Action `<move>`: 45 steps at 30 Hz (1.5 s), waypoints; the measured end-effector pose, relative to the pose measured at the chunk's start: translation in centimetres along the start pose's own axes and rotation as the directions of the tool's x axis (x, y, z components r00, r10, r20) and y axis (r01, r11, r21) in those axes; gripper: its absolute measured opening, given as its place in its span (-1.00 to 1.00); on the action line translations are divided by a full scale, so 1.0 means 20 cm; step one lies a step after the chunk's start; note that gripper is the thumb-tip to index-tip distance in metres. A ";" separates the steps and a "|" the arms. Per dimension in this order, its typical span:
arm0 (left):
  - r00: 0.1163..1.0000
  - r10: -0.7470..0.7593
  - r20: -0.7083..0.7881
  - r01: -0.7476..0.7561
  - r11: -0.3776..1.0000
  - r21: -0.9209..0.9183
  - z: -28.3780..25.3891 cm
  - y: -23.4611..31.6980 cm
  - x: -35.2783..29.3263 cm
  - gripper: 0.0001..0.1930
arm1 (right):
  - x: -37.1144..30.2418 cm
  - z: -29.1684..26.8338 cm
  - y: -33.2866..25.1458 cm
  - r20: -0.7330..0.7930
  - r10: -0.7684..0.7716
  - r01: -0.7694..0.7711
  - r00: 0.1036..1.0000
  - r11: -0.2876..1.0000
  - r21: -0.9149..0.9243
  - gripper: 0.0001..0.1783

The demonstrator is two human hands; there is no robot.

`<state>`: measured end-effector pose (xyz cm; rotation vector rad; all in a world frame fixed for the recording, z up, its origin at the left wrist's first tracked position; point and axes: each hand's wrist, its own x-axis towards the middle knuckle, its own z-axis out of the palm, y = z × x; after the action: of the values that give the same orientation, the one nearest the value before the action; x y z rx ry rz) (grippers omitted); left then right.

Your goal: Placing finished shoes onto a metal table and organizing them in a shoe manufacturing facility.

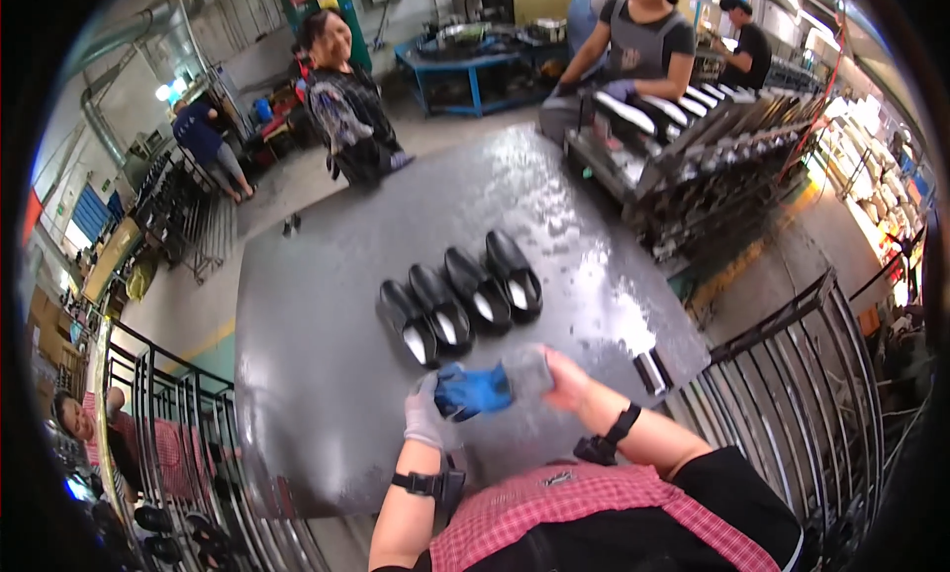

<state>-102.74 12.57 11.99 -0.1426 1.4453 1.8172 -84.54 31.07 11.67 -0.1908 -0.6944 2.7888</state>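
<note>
My left hand point(426, 417), in a pale glove, is closed at the left end of a blue and dark cloth-like piece point(477, 390) that resembles a work glove. Motion blurs it, so its exact kind is unclear. My right hand point(566, 378) is bare and pinches a greyish, blurred piece point(529, 370) at the blue piece's right end; whether the two are joined I cannot tell. Just beyond my hands, several black slip-on shoes point(457, 303) with pale insoles stand in a slanting row, toes pointing away.
A grey metal-topped table point(307, 374) lies before me. Metal railings point(782, 374) flank it on the right, with more bars at left. A rack of shoe forms point(683, 146) stands far right, beside a worker point(643, 38). Another person point(346, 107) stands at the far edge.
</note>
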 end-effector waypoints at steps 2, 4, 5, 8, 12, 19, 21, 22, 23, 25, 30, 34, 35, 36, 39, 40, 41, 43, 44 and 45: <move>0.997 0.012 -0.075 -0.003 0.993 0.115 -0.16 -0.09 0.09 -0.69 | 0.04 0.16 -0.07 -0.094 -0.055 0.041 0.994 0.989 -0.141 -0.71; 0.807 0.573 -0.140 -0.441 0.743 0.504 -0.19 -0.20 0.13 -0.70 | 0.10 0.20 -0.05 -0.201 -0.067 -0.003 0.977 0.945 -0.328 -0.77; 0.812 0.572 -0.117 -0.450 0.741 0.499 -0.10 -0.17 0.09 -0.70 | 0.12 0.13 -0.08 -0.265 -0.096 -0.034 0.959 0.894 -0.446 -0.80; 0.906 -0.087 0.415 -0.064 0.939 0.337 0.08 -0.02 -0.16 -0.51 | 0.08 0.21 -0.04 -0.363 -0.185 -0.177 0.913 0.622 -0.763 -0.84; 0.914 -0.201 0.352 -0.205 0.520 0.829 0.22 -0.08 -0.22 -0.32 | 0.00 0.15 0.14 -0.243 -0.078 -0.168 0.967 0.520 -0.837 -0.79; 0.895 -0.186 0.405 -0.165 0.705 0.690 0.09 -0.23 -0.21 -0.70 | -0.09 0.10 0.17 -0.196 -0.184 -0.169 0.963 0.156 -0.973 -0.66; 0.958 -0.224 0.178 -0.001 0.621 0.784 0.15 -0.14 -0.26 -0.69 | -0.11 0.15 0.16 0.284 -0.347 0.224 0.894 -0.204 -0.953 -0.62; 0.960 -0.243 0.143 0.030 0.593 0.805 0.15 -0.14 -0.23 -0.67 | -0.12 0.22 0.14 0.366 -0.345 0.256 0.864 -0.327 -0.910 -0.58; 0.961 -0.234 0.144 0.024 0.595 0.803 0.14 -0.13 -0.21 -0.67 | -0.11 0.24 0.14 0.375 -0.344 0.263 0.861 -0.330 -0.907 -0.58; 0.980 -0.176 0.090 0.029 0.579 0.815 0.14 -0.14 -0.18 -0.67 | -0.12 0.23 0.16 0.023 -0.143 -0.022 0.989 -0.303 -0.953 -0.57; 0.894 0.055 0.445 -0.448 0.151 0.881 0.10 -0.23 -0.09 -0.62 | -0.06 0.10 0.16 -0.266 0.113 -0.255 0.957 -0.109 -0.961 -0.66; 0.778 -0.107 0.619 -0.618 -0.303 0.725 0.24 -0.20 -0.16 -0.60 | -0.02 -0.18 0.27 -0.451 0.202 -0.493 0.869 0.288 -0.821 -0.71; 0.735 -0.100 0.671 -0.662 -0.321 0.677 0.28 -0.19 -0.20 -0.60 | -0.01 -0.23 0.28 -0.530 0.169 -0.553 0.831 0.366 -0.749 -0.72; 0.711 -0.133 0.691 -0.685 -0.354 0.637 0.26 -0.26 -0.16 -0.62 | 0.00 -0.31 0.31 -0.511 0.161 -0.532 0.844 0.364 -0.764 -0.72; 0.715 -0.147 0.683 -0.689 -0.307 0.656 0.28 -0.26 -0.22 -0.65 | 0.01 -0.44 0.37 -0.572 0.318 -0.489 0.756 0.856 -0.170 -0.70; 0.696 -0.147 0.703 -0.711 -0.284 0.643 0.23 -0.28 -0.20 -0.65 | 0.00 -0.37 0.37 -0.567 0.276 -0.367 0.776 0.929 -0.049 -0.68; 0.674 -0.155 0.722 -0.734 -0.250 0.631 0.19 -0.33 -0.18 -0.65 | -0.01 -0.30 0.36 -0.582 0.236 -0.235 0.779 0.969 0.078 -0.67; 0.669 -0.015 0.743 -0.742 -0.068 0.666 0.18 -0.33 -0.17 -0.71 | 0.01 -0.24 0.30 -0.401 0.224 -0.222 0.888 0.974 0.052 -0.68; 0.630 0.010 0.776 -0.774 -0.068 0.629 0.17 -0.28 -0.20 -0.72 | 0.00 -0.08 0.20 -0.284 0.358 -0.351 0.890 0.933 0.077 -0.69; 0.619 0.005 0.785 -0.775 -0.159 0.612 0.24 -0.20 -0.22 -0.72 | 0.03 -0.09 0.20 -0.363 0.219 -0.208 0.906 0.976 0.068 -0.70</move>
<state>-95.40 14.65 12.97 1.7705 2.0539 0.4971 -85.72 28.59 8.09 -0.8090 -0.5673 2.8384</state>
